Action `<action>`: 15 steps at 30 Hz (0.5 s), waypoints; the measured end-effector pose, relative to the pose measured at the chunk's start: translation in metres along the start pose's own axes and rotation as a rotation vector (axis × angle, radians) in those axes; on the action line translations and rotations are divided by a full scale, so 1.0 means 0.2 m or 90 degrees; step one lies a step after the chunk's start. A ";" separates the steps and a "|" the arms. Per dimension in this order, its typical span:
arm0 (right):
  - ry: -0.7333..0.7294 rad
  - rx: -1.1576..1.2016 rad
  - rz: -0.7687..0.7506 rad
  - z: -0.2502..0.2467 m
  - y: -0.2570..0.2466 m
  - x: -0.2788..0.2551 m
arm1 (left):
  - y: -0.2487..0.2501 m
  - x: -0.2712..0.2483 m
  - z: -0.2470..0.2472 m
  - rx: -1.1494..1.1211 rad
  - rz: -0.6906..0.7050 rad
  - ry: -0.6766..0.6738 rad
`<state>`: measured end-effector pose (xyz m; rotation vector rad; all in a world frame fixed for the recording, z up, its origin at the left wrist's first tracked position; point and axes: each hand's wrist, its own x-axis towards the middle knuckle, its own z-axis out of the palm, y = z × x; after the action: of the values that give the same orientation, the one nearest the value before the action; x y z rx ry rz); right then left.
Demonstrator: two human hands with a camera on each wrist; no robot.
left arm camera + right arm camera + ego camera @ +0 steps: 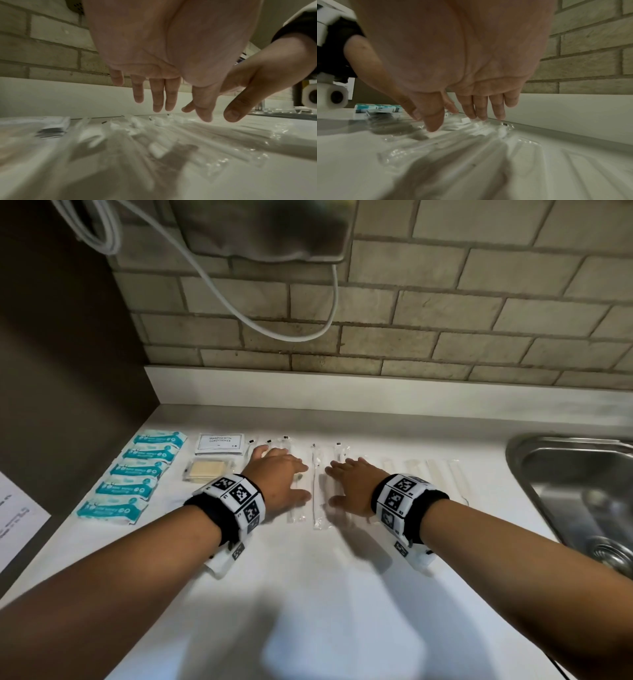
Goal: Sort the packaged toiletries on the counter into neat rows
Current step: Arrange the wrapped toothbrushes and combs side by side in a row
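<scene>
Steel sink right of seemingly clear-wrapped toothbrushes.

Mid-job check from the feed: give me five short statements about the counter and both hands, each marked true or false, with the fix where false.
1. Both hands are spread flat over the clear-wrapped toothbrushes. True: left hand, right hand, toothbrushes.
2. The teal packets lie beside the sink. False: the teal packets sit far left; the sink is far right.
3. The shampoo sachets sit behind the tan packet. True: shampoo sachets, tan packet.
4. The right hand grips a toothbrush. False: its fingers are straight.
5. The teal packets are stacked in a pile. False: they form one row.
</scene>
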<state>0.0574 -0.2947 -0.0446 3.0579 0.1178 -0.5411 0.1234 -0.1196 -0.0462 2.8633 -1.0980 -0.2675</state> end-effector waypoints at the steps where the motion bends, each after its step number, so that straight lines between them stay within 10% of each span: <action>1: 0.000 -0.002 -0.008 -0.01 -0.02 0.01 | -0.04 -0.01 0.00 0.011 -0.008 -0.002; 15: -0.036 -0.018 0.002 0.03 -0.13 0.04 | -0.09 -0.06 0.09 0.000 0.004 -0.058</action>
<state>0.0605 -0.2678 -0.0535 3.0114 0.1177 -0.6202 0.1234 -0.0972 -0.0645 2.8732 -1.1222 -0.4013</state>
